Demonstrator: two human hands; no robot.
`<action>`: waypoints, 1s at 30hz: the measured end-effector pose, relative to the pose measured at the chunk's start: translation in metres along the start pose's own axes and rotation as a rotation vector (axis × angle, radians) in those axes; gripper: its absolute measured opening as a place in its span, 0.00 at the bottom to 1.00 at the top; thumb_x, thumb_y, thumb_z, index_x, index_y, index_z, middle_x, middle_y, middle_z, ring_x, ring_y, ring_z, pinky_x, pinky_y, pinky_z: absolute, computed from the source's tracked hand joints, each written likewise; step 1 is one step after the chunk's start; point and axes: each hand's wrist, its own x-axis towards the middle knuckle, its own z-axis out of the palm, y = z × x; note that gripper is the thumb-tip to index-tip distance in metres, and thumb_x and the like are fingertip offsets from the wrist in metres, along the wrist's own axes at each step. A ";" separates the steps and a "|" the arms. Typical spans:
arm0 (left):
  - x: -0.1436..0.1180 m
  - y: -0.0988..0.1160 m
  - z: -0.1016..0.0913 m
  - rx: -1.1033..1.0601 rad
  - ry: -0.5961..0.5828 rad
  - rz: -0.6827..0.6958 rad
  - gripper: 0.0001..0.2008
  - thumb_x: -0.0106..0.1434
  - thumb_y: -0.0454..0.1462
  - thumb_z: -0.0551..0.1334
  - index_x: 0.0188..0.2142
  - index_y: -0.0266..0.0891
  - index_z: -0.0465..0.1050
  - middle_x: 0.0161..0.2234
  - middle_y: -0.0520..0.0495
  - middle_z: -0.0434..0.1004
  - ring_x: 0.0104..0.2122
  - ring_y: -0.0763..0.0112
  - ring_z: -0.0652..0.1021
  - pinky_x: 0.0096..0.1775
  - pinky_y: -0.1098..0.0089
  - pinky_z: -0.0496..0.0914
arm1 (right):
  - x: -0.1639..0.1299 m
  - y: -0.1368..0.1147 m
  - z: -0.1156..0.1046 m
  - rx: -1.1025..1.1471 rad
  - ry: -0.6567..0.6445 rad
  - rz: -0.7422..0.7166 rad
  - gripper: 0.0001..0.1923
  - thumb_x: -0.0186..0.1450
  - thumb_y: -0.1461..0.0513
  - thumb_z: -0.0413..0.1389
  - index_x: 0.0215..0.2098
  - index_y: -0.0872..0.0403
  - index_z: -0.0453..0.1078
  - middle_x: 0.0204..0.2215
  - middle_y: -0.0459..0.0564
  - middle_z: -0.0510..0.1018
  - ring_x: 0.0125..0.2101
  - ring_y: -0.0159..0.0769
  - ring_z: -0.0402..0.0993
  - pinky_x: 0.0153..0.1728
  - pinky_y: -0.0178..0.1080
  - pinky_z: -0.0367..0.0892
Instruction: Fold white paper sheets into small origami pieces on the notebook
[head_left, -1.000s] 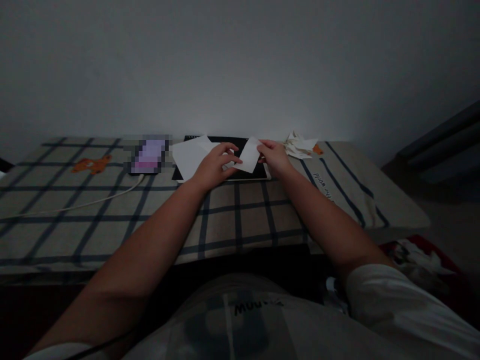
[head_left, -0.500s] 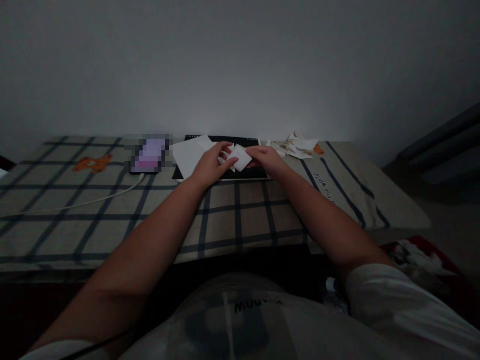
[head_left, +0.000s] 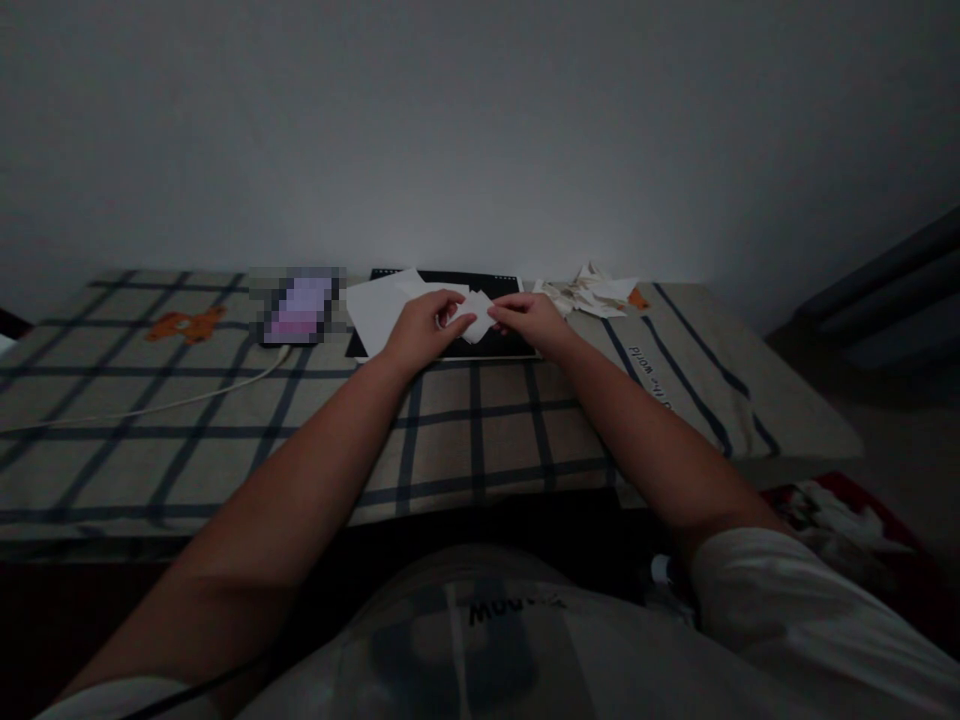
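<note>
My left hand and my right hand meet over a black notebook at the far side of the checked cloth. Between their fingertips they pinch a small folded white paper, pressed low against the notebook. A larger white sheet lies under and to the left of my left hand, partly on the notebook.
A lit phone lies left of the sheet with a white cable running off to the left. A heap of crumpled paper scraps sits to the right of my right hand. An orange bear print marks the cloth. A wall stands right behind.
The small paper was held up as a flat square a second ago; it has since been folded smaller and lowered onto the notebook, with both hands drawn closer together.
</note>
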 end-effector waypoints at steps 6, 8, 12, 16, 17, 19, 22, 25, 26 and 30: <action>0.001 0.002 -0.001 -0.180 -0.007 -0.071 0.21 0.63 0.53 0.68 0.46 0.40 0.81 0.42 0.45 0.85 0.38 0.63 0.79 0.41 0.64 0.73 | 0.000 -0.001 0.001 0.054 0.034 0.009 0.08 0.63 0.59 0.68 0.39 0.54 0.85 0.31 0.47 0.86 0.30 0.32 0.77 0.34 0.36 0.74; 0.001 0.002 -0.002 -0.235 -0.014 -0.082 0.19 0.64 0.51 0.67 0.44 0.39 0.81 0.43 0.44 0.86 0.39 0.63 0.80 0.42 0.65 0.74 | 0.001 -0.001 0.002 0.078 0.042 0.014 0.08 0.64 0.59 0.68 0.39 0.54 0.85 0.31 0.47 0.86 0.30 0.31 0.77 0.34 0.35 0.73; 0.002 -0.002 -0.001 -0.266 0.004 -0.122 0.14 0.64 0.48 0.68 0.38 0.40 0.81 0.37 0.45 0.85 0.36 0.64 0.79 0.40 0.65 0.75 | 0.001 -0.001 0.001 0.076 0.028 0.038 0.07 0.64 0.60 0.68 0.39 0.54 0.86 0.31 0.47 0.86 0.27 0.29 0.74 0.33 0.35 0.72; 0.003 -0.002 -0.001 -0.277 0.001 -0.169 0.12 0.64 0.47 0.69 0.37 0.40 0.80 0.34 0.46 0.83 0.35 0.64 0.79 0.38 0.65 0.76 | 0.001 0.000 -0.001 0.037 0.000 0.036 0.08 0.65 0.59 0.68 0.40 0.54 0.86 0.32 0.47 0.86 0.27 0.30 0.73 0.34 0.35 0.72; 0.003 -0.002 -0.002 -0.285 -0.004 -0.176 0.12 0.64 0.46 0.69 0.37 0.40 0.80 0.33 0.47 0.82 0.35 0.64 0.79 0.38 0.66 0.76 | 0.002 0.000 -0.001 0.031 -0.008 0.030 0.09 0.65 0.59 0.68 0.40 0.53 0.86 0.32 0.47 0.86 0.28 0.30 0.73 0.34 0.35 0.72; 0.003 0.000 -0.002 -0.297 -0.018 -0.187 0.12 0.65 0.46 0.69 0.37 0.40 0.79 0.32 0.47 0.81 0.34 0.65 0.80 0.39 0.65 0.77 | 0.002 0.001 -0.002 0.022 -0.018 0.023 0.09 0.65 0.58 0.67 0.40 0.53 0.86 0.32 0.47 0.86 0.28 0.30 0.74 0.34 0.36 0.72; 0.002 0.001 -0.003 -0.309 -0.025 -0.202 0.11 0.65 0.45 0.70 0.36 0.39 0.79 0.31 0.48 0.81 0.33 0.65 0.80 0.39 0.65 0.77 | 0.003 0.002 -0.002 0.017 -0.025 0.024 0.09 0.65 0.58 0.67 0.40 0.52 0.86 0.31 0.47 0.86 0.28 0.30 0.74 0.34 0.36 0.72; 0.002 0.001 -0.003 -0.313 -0.016 -0.210 0.10 0.65 0.44 0.70 0.36 0.39 0.79 0.30 0.48 0.81 0.33 0.65 0.80 0.38 0.65 0.77 | 0.003 0.002 -0.002 0.028 -0.029 0.019 0.09 0.65 0.58 0.67 0.41 0.53 0.86 0.33 0.47 0.86 0.29 0.30 0.75 0.34 0.36 0.73; 0.002 0.001 -0.003 -0.316 -0.014 -0.210 0.10 0.64 0.44 0.70 0.36 0.39 0.79 0.30 0.47 0.81 0.33 0.65 0.80 0.38 0.65 0.77 | 0.003 0.002 -0.002 0.032 -0.028 0.017 0.09 0.65 0.58 0.67 0.42 0.53 0.86 0.33 0.47 0.86 0.29 0.31 0.75 0.34 0.36 0.73; 0.003 0.001 -0.003 -0.355 -0.007 -0.218 0.11 0.62 0.44 0.71 0.36 0.39 0.80 0.30 0.47 0.81 0.31 0.66 0.80 0.38 0.65 0.77 | 0.003 0.002 -0.002 0.040 -0.024 0.017 0.10 0.64 0.59 0.67 0.42 0.53 0.86 0.33 0.48 0.86 0.30 0.31 0.75 0.34 0.36 0.74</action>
